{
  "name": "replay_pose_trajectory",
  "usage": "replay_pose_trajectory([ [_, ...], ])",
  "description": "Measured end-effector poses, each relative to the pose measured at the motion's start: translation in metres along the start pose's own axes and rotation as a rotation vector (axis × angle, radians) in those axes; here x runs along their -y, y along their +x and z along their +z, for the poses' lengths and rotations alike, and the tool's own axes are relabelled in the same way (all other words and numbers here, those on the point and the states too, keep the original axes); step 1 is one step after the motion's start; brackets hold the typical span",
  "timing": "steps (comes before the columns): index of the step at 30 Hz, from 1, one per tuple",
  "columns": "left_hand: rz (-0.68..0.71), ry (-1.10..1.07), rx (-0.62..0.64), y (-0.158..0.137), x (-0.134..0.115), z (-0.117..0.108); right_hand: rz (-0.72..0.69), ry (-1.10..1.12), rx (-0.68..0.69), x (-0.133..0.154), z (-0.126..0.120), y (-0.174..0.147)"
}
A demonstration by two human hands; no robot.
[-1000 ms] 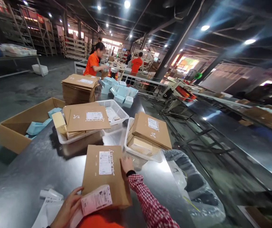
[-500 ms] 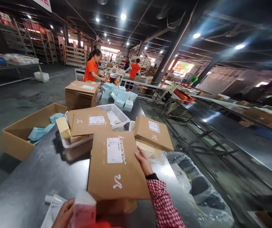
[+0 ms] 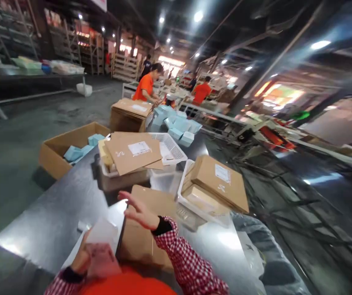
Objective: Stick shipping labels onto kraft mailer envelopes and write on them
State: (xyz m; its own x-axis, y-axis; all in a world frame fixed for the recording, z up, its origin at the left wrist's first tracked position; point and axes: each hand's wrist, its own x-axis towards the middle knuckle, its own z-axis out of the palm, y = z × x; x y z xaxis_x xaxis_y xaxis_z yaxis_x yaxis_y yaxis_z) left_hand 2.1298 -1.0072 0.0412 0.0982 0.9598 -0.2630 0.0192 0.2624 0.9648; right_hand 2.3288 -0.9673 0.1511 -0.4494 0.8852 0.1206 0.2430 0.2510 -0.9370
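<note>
My left hand (image 3: pixel 82 257) is closed on a translucent packet with a pink lower part (image 3: pixel 104 256), low at the left, and the packet is blurred. White paper lies under that hand. My right hand (image 3: pixel 140 214) is held out over brown cardboard (image 3: pixel 147 246) in front of me, its fingers stretched and apart, holding nothing. No label shows on this cardboard. Beyond my right hand, flat cardboard mailers (image 3: pixel 123 153) with a white label rest across a white basket (image 3: pixel 111 174). More labelled mailers (image 3: pixel 206 174) lie on another white basket (image 3: pixel 180 186) to the right.
Light blue boxes (image 3: pixel 176 123) are heaped at the far end of the metal table (image 3: pixel 80 205), beside a cardboard stack (image 3: pixel 129 110). An open carton (image 3: pixel 53 157) with blue boxes stands left. A plastic-lined bin (image 3: pixel 265 246) is at right. A person in orange (image 3: pixel 145 88) works beyond.
My view has swung left. My right hand has left the labelled cardboard's right edge and moved left, opening. The labelled face no longer shows in front of me. My left hand keeps the packet.
</note>
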Motion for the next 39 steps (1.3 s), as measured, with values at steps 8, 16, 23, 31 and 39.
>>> replay_pose_trajectory([
  [8, -0.029, -0.051, -0.018, -0.022, -0.006, 0.009, -0.078, -0.359, 0.117, 0.005, 0.057, -0.048],
  [16, 0.108, 0.085, 0.163, -0.031, -0.055, -0.006, 0.250, 0.397, -0.128, -0.017, 0.035, -0.052],
  [23, 0.188, 0.372, 0.127, -0.035, -0.041, 0.029, 0.318, 0.333, -0.350, -0.037, 0.051, -0.075],
  [31, 0.168, 0.439, 0.141, -0.032, -0.015, 0.051, 0.360, 0.281, -0.590, -0.079, 0.024, -0.090],
  [39, 0.389, 0.830, 0.442, -0.031, 0.022, 0.037, 0.476, -0.045, -0.523, -0.136, -0.102, -0.062],
])
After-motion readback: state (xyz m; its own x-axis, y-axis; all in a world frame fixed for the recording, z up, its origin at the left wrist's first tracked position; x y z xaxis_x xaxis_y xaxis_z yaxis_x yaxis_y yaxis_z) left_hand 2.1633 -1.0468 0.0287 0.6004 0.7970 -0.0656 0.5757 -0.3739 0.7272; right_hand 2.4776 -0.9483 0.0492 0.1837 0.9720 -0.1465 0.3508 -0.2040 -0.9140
